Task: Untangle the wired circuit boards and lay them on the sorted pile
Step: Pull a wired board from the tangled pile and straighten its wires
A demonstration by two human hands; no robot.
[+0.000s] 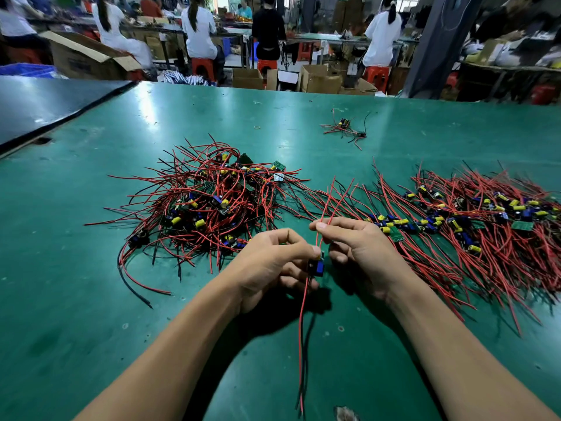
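At centre frame our left hand [273, 264] pinches one small circuit board [316, 266] while thumb and forefinger of our right hand [359, 253] pinch its red wires [329, 202], seemingly to straighten them, between the tangled heap [206, 202] at centre left and the sorted pile [473, 220] at right.

Table mat [91, 299]: green, glossy, scuffed. Wires [516, 268]: red plastic insulation. Boxes [318, 80]: matt cardboard.

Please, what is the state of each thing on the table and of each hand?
left hand, pinches the held board.
right hand, pinches the upper wires.
held board, between both hands, in neither pile.
tangled pile, knotted, left of the hands.
sorted pile, laid side by side, at right.
small cluster, apart, on the far side.
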